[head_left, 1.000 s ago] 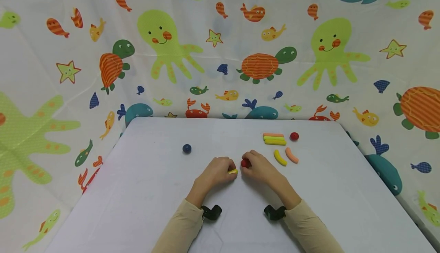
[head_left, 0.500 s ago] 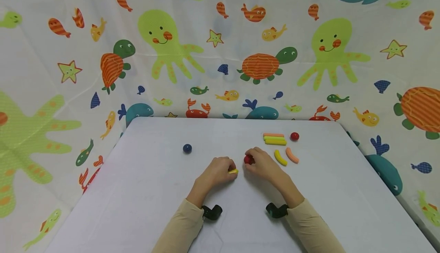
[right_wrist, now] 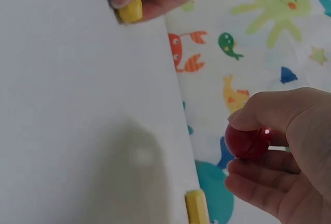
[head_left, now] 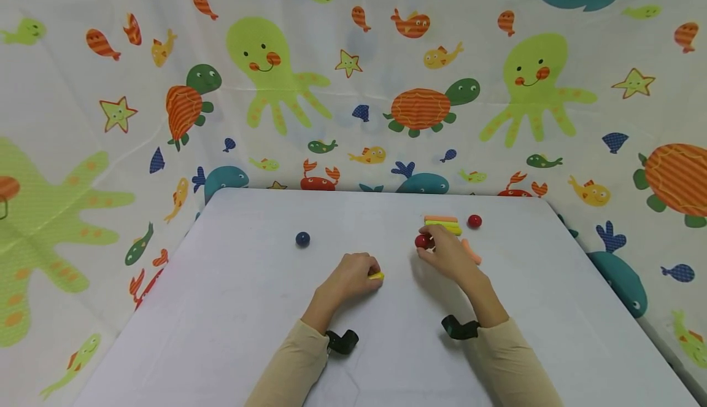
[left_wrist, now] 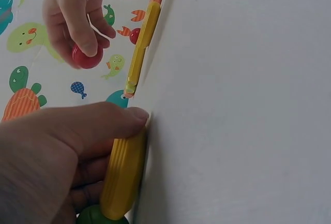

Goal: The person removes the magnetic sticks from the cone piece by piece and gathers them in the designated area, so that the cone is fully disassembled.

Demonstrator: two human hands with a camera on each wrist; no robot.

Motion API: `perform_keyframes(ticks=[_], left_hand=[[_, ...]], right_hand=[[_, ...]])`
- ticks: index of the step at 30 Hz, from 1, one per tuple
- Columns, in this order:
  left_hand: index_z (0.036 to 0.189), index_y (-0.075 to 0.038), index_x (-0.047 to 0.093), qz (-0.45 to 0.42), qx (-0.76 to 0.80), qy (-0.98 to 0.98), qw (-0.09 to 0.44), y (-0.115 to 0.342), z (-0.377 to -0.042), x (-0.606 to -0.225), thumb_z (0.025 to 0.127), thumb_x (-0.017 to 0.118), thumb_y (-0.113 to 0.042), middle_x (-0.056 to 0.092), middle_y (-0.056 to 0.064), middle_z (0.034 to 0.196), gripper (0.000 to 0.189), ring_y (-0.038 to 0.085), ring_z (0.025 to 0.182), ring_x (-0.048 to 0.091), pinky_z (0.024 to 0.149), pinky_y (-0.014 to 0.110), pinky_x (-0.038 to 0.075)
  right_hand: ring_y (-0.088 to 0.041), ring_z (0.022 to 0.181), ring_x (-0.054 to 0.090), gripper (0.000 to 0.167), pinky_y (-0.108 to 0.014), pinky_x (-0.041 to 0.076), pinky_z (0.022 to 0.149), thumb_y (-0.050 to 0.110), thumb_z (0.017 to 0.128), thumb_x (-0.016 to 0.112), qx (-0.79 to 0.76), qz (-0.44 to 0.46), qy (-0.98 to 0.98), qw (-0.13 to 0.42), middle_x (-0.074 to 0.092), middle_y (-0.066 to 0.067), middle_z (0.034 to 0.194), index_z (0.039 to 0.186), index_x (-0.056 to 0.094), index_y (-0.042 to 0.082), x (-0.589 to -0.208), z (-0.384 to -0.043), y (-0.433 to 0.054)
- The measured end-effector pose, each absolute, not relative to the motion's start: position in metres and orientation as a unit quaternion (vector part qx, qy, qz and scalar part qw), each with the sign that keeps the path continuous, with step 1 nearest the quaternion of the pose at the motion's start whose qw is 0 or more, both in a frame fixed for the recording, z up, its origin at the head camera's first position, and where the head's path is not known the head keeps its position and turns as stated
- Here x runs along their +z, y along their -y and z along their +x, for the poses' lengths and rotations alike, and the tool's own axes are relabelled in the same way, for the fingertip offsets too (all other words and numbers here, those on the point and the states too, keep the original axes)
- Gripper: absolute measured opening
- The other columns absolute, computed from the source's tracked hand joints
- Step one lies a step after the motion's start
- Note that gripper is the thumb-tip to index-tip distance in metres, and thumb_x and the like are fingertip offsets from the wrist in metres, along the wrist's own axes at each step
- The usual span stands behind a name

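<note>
My left hand [head_left: 353,275] pinches a ribbed yellow bar [left_wrist: 124,172] low over the white table. A green ball [left_wrist: 101,217] is at the bar's near end in the left wrist view, partly hidden by the hand. Raised above the table, my right hand [head_left: 450,253] holds a red ball [right_wrist: 248,140] between thumb and fingers. Just beyond it lie straight yellow bars [head_left: 452,229] and an orange bar [head_left: 440,218], side by side. The right hand covers the yellow curved bar and part of an orange curved bar [head_left: 472,252].
A second red ball [head_left: 474,221] rests right of the straight bars. Farther left sits a dark blue ball [head_left: 302,239]. Behind the white table [head_left: 232,321] hangs a cloth [head_left: 331,20] printed with sea animals.
The right hand has moved away from the left hand, up and right toward the bars, carrying the red ball. The left hand has stayed in place with the yellow bar.
</note>
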State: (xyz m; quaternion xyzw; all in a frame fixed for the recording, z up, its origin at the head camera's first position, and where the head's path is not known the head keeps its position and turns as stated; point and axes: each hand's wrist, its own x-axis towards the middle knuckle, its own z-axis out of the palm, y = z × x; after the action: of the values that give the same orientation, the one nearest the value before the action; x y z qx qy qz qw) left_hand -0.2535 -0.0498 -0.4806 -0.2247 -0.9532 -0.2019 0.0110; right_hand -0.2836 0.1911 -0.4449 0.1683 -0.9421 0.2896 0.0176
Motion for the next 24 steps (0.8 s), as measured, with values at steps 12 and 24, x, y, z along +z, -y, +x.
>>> perform_keyframes(ticks=[12,24], left_hand=[[0.096,-0.012,0.076,-0.216,-0.206,0.954,0.010,0.051,-0.254,-0.483,0.083,0.071,-0.026,0.069,-0.003,0.085,0.019,0.008,0.073,0.055,0.082,0.035,0.045],[0.097,-0.011,0.076,-0.212,-0.214,0.954,0.001,0.050,-0.252,-0.482,0.085,0.070,-0.026,0.070,-0.002,0.088,0.020,0.009,0.074,0.055,0.084,0.037,0.045]], right_hand=[[-0.036,0.111,0.057,0.047,-0.051,0.054,0.096,0.014,0.092,0.067,0.270,0.101,0.957,0.032,0.055,-0.023,0.129,0.133,0.052,-0.004,-0.438,-0.295,-0.224],[-0.042,0.109,0.050,0.042,-0.056,0.052,0.097,0.013,0.093,0.062,0.260,0.047,0.963,0.056,0.049,-0.029,0.126,0.130,0.053,-0.007,-0.436,-0.310,-0.263]])
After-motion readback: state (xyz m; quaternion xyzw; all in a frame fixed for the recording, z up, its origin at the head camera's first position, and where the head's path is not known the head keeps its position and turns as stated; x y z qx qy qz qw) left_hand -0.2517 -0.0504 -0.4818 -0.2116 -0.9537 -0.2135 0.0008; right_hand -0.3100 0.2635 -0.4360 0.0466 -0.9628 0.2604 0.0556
